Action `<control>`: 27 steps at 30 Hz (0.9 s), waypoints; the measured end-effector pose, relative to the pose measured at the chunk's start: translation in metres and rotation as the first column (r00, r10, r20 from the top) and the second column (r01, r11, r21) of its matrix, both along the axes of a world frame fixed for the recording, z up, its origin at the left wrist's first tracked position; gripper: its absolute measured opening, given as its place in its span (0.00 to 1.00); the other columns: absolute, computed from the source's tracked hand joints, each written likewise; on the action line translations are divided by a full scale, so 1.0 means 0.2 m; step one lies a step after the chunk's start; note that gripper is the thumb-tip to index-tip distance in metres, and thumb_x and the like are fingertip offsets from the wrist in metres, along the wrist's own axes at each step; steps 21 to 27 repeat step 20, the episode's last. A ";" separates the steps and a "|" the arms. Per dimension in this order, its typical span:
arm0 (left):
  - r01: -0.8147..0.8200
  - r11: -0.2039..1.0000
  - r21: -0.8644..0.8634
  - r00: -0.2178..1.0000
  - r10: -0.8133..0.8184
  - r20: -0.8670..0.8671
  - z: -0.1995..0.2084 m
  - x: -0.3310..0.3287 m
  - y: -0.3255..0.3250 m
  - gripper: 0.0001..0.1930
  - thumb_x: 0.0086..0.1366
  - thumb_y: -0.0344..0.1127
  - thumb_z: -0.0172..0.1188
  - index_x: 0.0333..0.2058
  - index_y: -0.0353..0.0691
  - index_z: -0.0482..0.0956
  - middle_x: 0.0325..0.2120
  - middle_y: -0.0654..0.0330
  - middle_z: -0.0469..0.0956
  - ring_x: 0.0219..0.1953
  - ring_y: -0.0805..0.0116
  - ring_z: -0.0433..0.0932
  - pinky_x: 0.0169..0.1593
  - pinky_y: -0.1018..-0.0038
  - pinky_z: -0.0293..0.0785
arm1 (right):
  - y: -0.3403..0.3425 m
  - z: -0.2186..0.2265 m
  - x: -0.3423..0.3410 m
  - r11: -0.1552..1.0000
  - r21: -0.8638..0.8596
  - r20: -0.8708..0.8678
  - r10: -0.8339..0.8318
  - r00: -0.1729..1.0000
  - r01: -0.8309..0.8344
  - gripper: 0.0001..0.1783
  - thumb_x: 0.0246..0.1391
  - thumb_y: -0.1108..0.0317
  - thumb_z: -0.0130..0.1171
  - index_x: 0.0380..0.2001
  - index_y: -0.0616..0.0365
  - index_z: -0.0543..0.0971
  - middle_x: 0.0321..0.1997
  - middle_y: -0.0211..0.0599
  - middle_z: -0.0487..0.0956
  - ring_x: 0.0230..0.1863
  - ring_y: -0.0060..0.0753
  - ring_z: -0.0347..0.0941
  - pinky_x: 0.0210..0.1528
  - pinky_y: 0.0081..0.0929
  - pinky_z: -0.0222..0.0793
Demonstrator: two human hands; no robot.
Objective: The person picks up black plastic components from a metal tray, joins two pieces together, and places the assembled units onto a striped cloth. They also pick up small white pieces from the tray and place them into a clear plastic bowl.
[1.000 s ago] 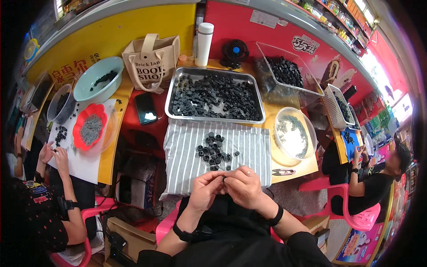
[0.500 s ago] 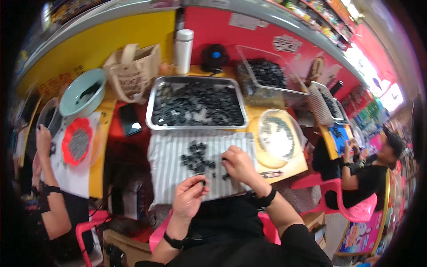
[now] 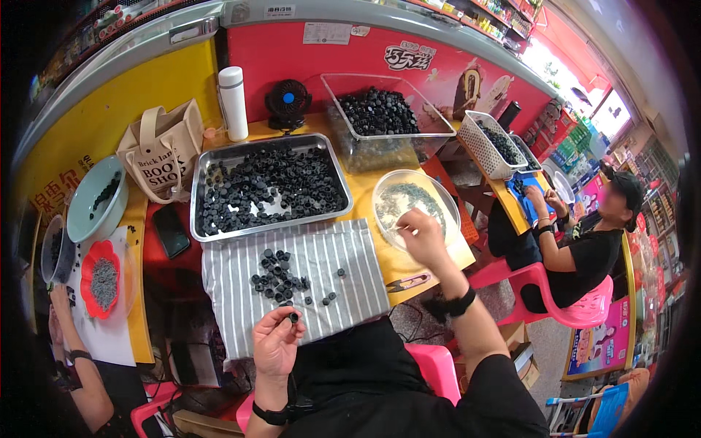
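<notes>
In my left hand (image 3: 276,342) a small round black rubber-like cap (image 3: 293,317) is pinched between thumb and fingertips, its hollow end showing. My right hand (image 3: 423,237) hovers over the near side of a round clear plastic tub (image 3: 377,198) that holds fine greyish bits. Its fingertips are pressed together; anything between them is too small to name. A loose pile of black caps (image 3: 276,274) lies on a grey-and-white striped cloth (image 3: 226,303) before me, with several strays to its right. Behind the cloth stands a metal tray (image 3: 274,227) full of similar caps.
Thread snips (image 3: 409,282) lie right of the cloth. Behind are a clear bin (image 3: 365,155) of black pieces, a fan (image 3: 288,102), a white bottle (image 3: 233,106) and a tote bag (image 3: 164,150). A phone (image 3: 171,232) lies left. People work at both sides.
My right hand has moved from the cloth, beside the pile, rightward to the round tub. My left hand still pinches a black cap above the cloth's near edge. The view has shifted rightward.
</notes>
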State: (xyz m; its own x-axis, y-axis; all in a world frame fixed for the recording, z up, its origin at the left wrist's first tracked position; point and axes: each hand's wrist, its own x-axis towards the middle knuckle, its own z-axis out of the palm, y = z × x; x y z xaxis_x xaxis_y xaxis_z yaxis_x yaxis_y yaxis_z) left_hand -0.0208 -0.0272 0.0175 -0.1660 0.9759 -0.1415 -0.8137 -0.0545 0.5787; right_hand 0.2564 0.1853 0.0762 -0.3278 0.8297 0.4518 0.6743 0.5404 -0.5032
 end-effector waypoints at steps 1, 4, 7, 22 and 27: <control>0.015 1.000 0.009 1.000 -0.015 -0.001 0.00 0.00 0.00 0.11 0.64 0.24 0.56 0.44 0.29 0.77 0.37 0.52 0.80 0.33 0.66 0.79 0.36 0.76 0.73 | 0.06 0.00 0.08 0.999 -0.001 0.129 -0.037 0.991 0.037 0.07 0.41 0.78 0.62 0.28 0.63 0.80 0.27 0.43 0.78 0.27 0.38 0.78 0.31 0.29 0.72; 0.024 1.000 0.002 1.000 -0.024 -0.008 -0.01 0.00 0.00 0.11 0.64 0.24 0.56 0.44 0.29 0.78 0.37 0.52 0.81 0.33 0.66 0.80 0.36 0.76 0.74 | 0.16 -0.02 0.15 0.949 -0.296 0.173 -0.060 0.983 0.110 0.07 0.39 0.71 0.63 0.26 0.59 0.80 0.27 0.44 0.80 0.32 0.46 0.78 0.36 0.38 0.72; 0.020 1.000 0.006 1.000 -0.020 0.009 0.00 0.00 0.00 0.11 0.64 0.24 0.57 0.44 0.30 0.78 0.37 0.52 0.81 0.33 0.66 0.80 0.36 0.76 0.74 | 0.20 -0.07 0.10 0.921 -0.379 0.227 -0.008 0.974 0.096 0.06 0.39 0.71 0.62 0.25 0.61 0.80 0.24 0.43 0.79 0.30 0.43 0.77 0.34 0.37 0.72; 0.025 1.000 -0.002 0.999 -0.024 0.025 -0.01 0.00 -0.01 0.11 0.64 0.25 0.57 0.45 0.30 0.78 0.38 0.52 0.81 0.34 0.65 0.80 0.36 0.75 0.75 | 0.23 -0.13 0.16 0.842 -0.532 -0.256 -0.060 0.965 -0.089 0.03 0.44 0.79 0.59 0.27 0.65 0.78 0.22 0.36 0.79 0.24 0.25 0.76 0.27 0.24 0.69; 0.025 1.000 -0.002 0.999 -0.024 0.025 -0.01 0.00 -0.01 0.11 0.64 0.25 0.57 0.45 0.30 0.78 0.38 0.52 0.81 0.34 0.65 0.80 0.36 0.75 0.75 | 0.23 -0.13 0.16 0.842 -0.532 -0.256 -0.060 0.965 -0.089 0.03 0.44 0.79 0.59 0.27 0.65 0.78 0.22 0.36 0.79 0.24 0.25 0.76 0.27 0.24 0.69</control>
